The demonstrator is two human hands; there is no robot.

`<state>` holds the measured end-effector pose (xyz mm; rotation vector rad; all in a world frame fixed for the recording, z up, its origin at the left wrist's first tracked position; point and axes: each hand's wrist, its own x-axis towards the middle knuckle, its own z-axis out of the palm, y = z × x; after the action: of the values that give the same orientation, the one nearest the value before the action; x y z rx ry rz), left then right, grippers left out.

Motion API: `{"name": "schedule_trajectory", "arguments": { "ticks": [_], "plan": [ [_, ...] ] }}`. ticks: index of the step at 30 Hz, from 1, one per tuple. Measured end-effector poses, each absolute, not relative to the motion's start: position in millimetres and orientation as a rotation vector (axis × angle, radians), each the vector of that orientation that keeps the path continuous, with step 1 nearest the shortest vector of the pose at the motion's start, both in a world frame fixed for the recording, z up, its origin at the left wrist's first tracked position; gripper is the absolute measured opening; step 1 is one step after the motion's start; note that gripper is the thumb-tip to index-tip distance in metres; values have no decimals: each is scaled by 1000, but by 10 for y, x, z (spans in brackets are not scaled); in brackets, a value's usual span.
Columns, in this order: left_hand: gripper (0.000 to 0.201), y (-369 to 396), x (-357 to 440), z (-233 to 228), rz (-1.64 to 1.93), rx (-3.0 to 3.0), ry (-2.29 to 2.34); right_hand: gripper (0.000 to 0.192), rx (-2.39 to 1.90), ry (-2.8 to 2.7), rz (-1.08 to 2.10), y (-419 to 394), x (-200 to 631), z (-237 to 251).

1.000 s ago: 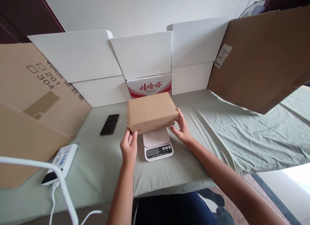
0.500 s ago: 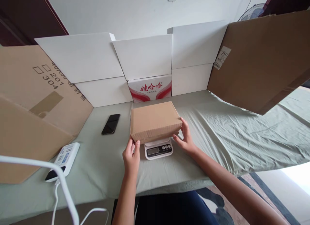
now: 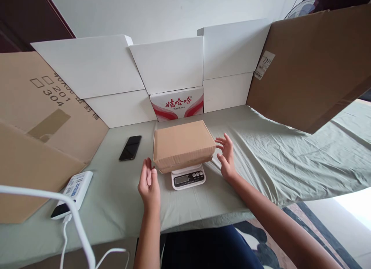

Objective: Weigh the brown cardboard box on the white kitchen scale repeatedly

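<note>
A large brown cardboard sheet (image 3: 31,122) leans at the far left, printed with "201" and "304". At 8 o'clock from the centre lies a white power strip (image 3: 74,192), its white cable (image 3: 65,238) trailing off the near edge, with a white curved bar (image 3: 58,207) crossing in front of it. A black phone (image 3: 130,148) lies flat on the tabletop (image 3: 116,199) at about 10 o'clock from the left hand.

The left hand (image 3: 148,184) hovers just beside the near-left corner of the brown cardboard box (image 3: 183,144) — its grip is open, fingers straight, palm turned toward the box, touching nothing. The box sits flat on the white kitchen scale (image 3: 188,176), covering most of its platform; only the display and buttons show below the box's near edge. Behind it, at 12 o'clock, stands a red-and-white printed carton (image 3: 177,103) against a wall of white boxes (image 3: 165,64).

The right hand (image 3: 227,157) hangs at 3 o'clock from the box, close to its right side but apart from it — grip open, fingers spread. Wrinkled pale green cloth (image 3: 290,161) covers the surface to the right, and another big brown cardboard panel (image 3: 315,64) with a small white label (image 3: 264,65) leans at 2 o'clock.
</note>
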<state>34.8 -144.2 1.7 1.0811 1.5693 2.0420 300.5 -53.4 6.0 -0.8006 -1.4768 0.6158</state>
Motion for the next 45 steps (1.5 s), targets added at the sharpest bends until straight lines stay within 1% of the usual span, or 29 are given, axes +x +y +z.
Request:
{"name": "schedule_trajectory", "arguments": {
  "ticks": [13, 25, 31, 45],
  "plan": [
    [61, -1420, 332, -21, 1929, 1099, 1623, 71, -822, -1527, 682, -526, 2980, 79],
    [58, -1414, 320, -48, 1908, 1096, 1670, 60, -781, -1525, 742, -529, 2980, 90],
    [56, -1412, 315, -55, 1895, 1108, 1690, 57, -790, -1566, 735, -545, 2981, 119],
    [56, -1393, 271, -134, 1863, 1115, 1716, 58, -783, -1579, 759, -545, 2988, 116]
  ]
}}
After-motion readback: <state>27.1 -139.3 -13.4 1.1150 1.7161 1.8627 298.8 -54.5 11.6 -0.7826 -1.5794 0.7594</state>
